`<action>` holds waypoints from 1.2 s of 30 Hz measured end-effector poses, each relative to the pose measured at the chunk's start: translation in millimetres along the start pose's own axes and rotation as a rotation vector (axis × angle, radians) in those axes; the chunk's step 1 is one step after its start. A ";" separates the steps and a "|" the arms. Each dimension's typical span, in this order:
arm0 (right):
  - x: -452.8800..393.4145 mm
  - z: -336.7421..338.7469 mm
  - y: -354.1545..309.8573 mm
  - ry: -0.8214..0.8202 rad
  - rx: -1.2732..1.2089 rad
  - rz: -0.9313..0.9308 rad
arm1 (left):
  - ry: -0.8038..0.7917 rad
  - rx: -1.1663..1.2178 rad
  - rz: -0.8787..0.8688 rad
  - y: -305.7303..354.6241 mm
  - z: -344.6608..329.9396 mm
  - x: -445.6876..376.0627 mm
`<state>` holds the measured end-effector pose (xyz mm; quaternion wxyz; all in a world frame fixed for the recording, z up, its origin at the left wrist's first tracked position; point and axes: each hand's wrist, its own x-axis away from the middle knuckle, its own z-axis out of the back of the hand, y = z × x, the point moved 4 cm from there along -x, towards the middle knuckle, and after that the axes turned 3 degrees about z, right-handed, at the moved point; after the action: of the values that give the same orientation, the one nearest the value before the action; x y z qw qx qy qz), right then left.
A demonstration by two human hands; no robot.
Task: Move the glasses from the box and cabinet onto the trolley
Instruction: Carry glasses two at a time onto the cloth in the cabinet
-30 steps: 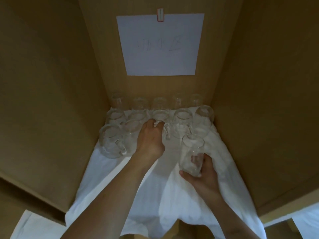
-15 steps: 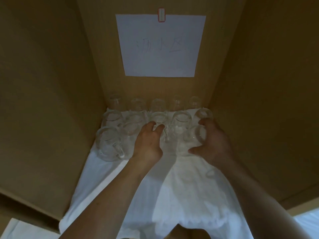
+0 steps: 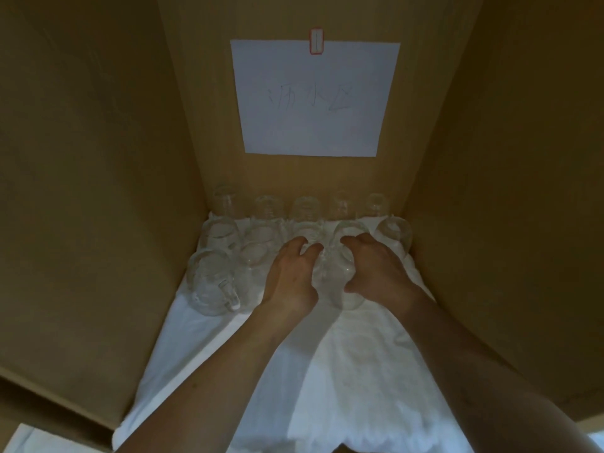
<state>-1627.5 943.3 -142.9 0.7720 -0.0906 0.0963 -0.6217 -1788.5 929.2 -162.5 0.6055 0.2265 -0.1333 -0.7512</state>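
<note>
Several clear glass mugs stand in rows at the back of a wooden cabinet (image 3: 98, 191), on a white cloth (image 3: 359, 371). My left hand (image 3: 291, 279) curls around the middle glass (image 3: 307, 231) of the row. My right hand (image 3: 379, 273) is right beside it, closed over a glass (image 3: 348, 298) whose base shows below my palm. A handled mug (image 3: 212, 286) stands alone at the front left. Another glass (image 3: 394, 235) stands in the far right corner. The trolley and the box are out of sight.
A white sheet of paper (image 3: 313, 96) with handwriting is clipped to the back wall. The right side wall (image 3: 506, 191) is close to my right forearm. The cloth hangs over the shelf's front edge, and its near half is bare.
My right hand carried a glass from the front of the cloth to the back right, then left beside my left hand. My left hand stayed on the middle glass.
</note>
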 end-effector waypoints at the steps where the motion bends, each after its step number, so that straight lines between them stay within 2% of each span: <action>1: -0.7 0.4 1.8 -0.005 0.003 0.000 | 0.008 0.002 -0.003 1.1 -0.6 -0.8; 8: 0.8 -0.8 5.1 -0.020 -0.052 0.001 | 0.028 -0.027 -0.019 3.5 -3.1 -5.0; 12: 10.6 -3.8 6.4 -0.009 -0.071 0.018 | 0.026 -0.149 -0.042 5.6 -6.0 -4.1; 16: 25.6 -1.5 7.4 0.076 -0.052 0.080 | 0.069 -0.283 -0.002 9.2 -3.3 -0.3; 23: 37.7 8.6 -3.0 0.129 -0.036 0.179 | 0.154 -0.233 0.042 24.7 22.5 21.8; 27: 42.2 8.7 -18.8 0.163 -0.043 0.257 | 0.219 -0.257 0.084 29.5 43.8 49.1; 33: 54.3 -6.6 -53.4 0.099 -0.108 0.377 | 0.253 -0.325 0.223 19.2 66.6 101.9; 36: 65.5 -12.3 -71.8 0.083 -0.127 0.442 | 0.284 -0.288 0.294 8.3 75.7 133.5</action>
<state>-1684.7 863.9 -138.5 0.8775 -0.0902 0.1846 -0.4334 -1841.4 792.1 -117.2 0.7469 0.2194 0.0298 -0.6270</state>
